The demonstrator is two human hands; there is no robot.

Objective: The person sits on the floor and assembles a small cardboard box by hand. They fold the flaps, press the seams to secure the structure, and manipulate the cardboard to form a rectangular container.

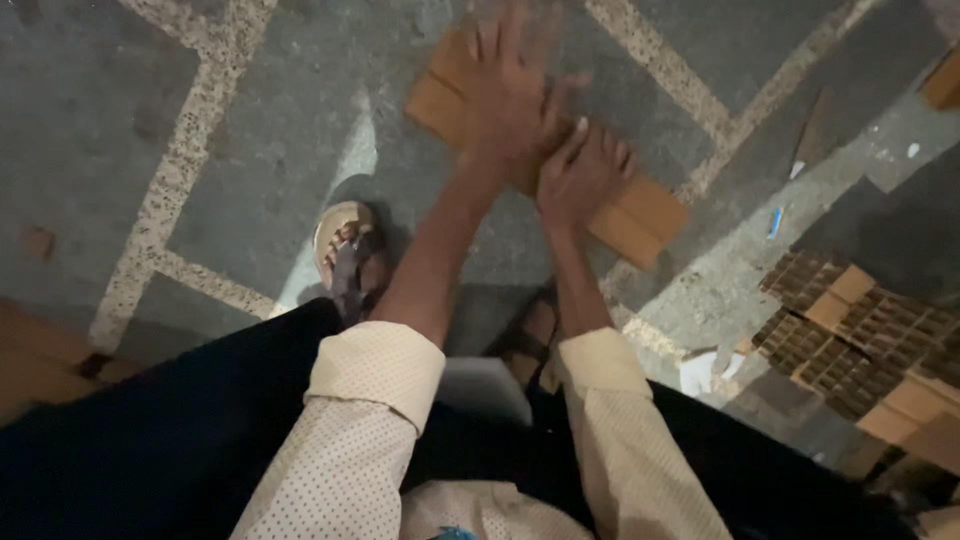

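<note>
Nearest to the camera, the dark trousers (150, 440) and the rolled cuffs of a pale dotted shirt (375, 375) fill the bottom of the view, with something white (485, 390) between the knees that is too hidden to name. Just beyond, a foot in a dark-strapped sandal (345, 250) stands on the grey stone floor with pale speckled joint lines (190, 130), and a second sandal (530, 335) is mostly covered by the right forearm. Further out both arms reach forward to a flat orange-brown board or folded cardboard piece (640, 215) lying on the floor. The left hand (510, 95) is spread open, fingers splayed, palm pressing down on the upper part of the board; the right hand (582, 172) lies beside and partly under it, fingers bent over the board's middle, though motion blur makes it unclear whether it grips an edge or only presses. As a judgement, the board looks set in place and being flattened or steadied, not lifted. Its middle is hidden by the hands, so its surface and thickness cannot be read. To the right, a stack of brown ribbed blocks and tan slabs (850, 330) sits untouched, cut off by the frame edge, with small scraps (775, 222) near it.
</note>
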